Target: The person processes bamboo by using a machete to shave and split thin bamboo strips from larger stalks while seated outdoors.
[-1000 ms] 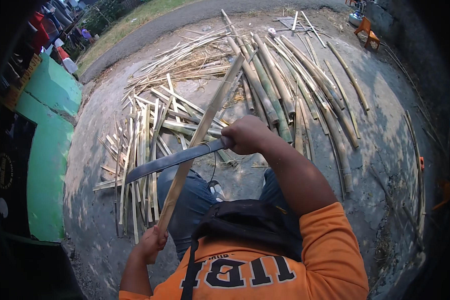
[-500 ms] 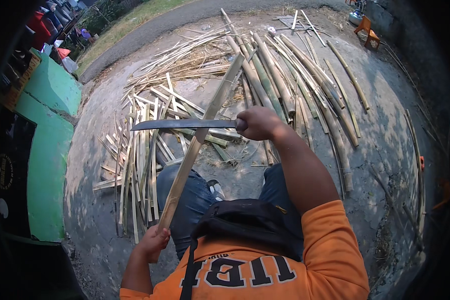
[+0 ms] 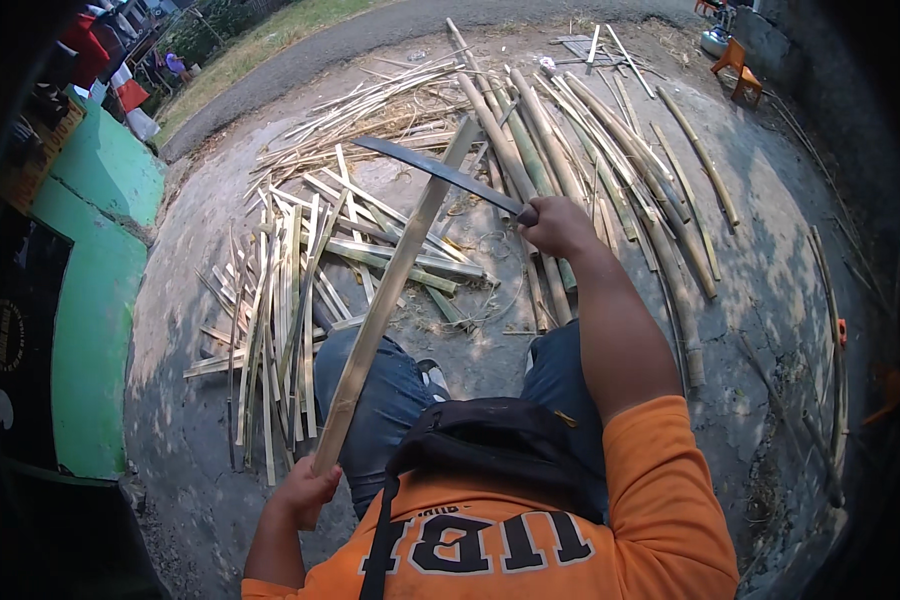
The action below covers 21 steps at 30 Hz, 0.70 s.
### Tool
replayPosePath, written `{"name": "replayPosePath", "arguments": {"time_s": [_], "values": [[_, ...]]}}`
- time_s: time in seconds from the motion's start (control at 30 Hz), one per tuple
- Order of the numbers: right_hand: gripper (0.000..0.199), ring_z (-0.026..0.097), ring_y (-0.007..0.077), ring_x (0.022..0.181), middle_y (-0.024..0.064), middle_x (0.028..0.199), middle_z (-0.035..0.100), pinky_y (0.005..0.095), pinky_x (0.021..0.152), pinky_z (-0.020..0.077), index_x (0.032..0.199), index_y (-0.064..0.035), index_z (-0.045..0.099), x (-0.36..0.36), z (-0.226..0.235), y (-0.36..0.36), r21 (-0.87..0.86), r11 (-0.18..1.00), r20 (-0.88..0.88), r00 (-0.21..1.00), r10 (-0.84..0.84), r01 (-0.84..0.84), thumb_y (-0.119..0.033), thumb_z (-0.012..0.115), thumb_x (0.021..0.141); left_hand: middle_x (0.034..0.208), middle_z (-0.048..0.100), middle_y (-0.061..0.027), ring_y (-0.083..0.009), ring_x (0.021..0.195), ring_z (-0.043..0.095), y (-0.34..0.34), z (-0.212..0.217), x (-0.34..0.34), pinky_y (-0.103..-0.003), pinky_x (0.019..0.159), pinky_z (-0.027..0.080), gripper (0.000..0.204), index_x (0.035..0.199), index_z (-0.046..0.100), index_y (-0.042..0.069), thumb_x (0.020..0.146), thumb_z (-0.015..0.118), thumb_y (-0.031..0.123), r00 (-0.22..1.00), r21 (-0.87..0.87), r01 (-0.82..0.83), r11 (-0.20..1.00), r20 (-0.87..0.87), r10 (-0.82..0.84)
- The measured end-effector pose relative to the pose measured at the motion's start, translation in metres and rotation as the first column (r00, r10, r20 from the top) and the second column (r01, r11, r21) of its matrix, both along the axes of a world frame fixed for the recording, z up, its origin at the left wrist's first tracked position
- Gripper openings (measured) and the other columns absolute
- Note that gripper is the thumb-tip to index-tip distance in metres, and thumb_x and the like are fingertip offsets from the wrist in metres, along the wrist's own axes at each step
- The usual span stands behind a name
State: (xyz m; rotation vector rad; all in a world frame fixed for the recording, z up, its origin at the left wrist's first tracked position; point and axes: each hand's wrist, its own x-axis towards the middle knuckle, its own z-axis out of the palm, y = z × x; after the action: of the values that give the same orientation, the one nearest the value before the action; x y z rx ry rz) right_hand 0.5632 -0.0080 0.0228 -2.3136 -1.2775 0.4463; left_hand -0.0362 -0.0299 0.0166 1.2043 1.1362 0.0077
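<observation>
A: Where is the bamboo slat [image 3: 388, 295] now?
B: It runs slantwise from the lower left up to the upper centre, passing in front of the jeans [image 3: 375, 395]. The left hand [image 3: 305, 488] stays closed around its lower end, much as half a second ago.
A: And the right hand [image 3: 558, 228]?
B: Gripping the machete [image 3: 478, 189] by its handle, just right of centre, a bit higher than before.
A: So the blade has moved?
B: Yes. A second ago it crossed the slat low, then lay nearly level across the middle; now it crosses near the top, tip toward the upper left. I can't tell whether it touches.
A: Anything else shifted?
B: The split strips [image 3: 296, 290] at centre left and bamboo poles [image 3: 677, 300] at centre right lie as before.
</observation>
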Motion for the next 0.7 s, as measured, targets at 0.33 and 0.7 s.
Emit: {"name": "replayPosePath", "arguments": {"time_s": [0.33,0.7], "values": [[0.025,0.073,0.0369,0.092,0.0139,0.094,0.076,0.0489,0.081,0.0572,0.099,-0.0151,0.078,-0.058,0.013,0.009,-0.041,0.849,0.165,0.834,0.526,-0.527,-0.034,0.074,0.083,0.068,0.051,0.0036,-0.0097,0.056,0.048,-0.001,-0.004,-0.006,-0.029,0.051,0.040,0.045,0.095,0.059,0.011,0.093,0.080,0.050,0.999,0.019,0.006,1.000,-0.038,-0.005],[0.041,0.073,0.0379,0.101,0.0199,0.108,0.076,0.0454,0.089,0.0574,0.111,-0.0069,0.077,-0.004,-0.020,0.012,-0.023,0.959,-0.096,0.956,0.278,-0.281,-0.036,0.081,0.081,0.066,0.048,0.0053,-0.0080,0.055,0.045,0.004,0.016,0.008,-0.029,0.050,0.035,0.045,0.089,0.056,0.011,0.092,0.083,0.046,0.995,-0.095,-0.053,0.994,-0.092,0.044]]}}
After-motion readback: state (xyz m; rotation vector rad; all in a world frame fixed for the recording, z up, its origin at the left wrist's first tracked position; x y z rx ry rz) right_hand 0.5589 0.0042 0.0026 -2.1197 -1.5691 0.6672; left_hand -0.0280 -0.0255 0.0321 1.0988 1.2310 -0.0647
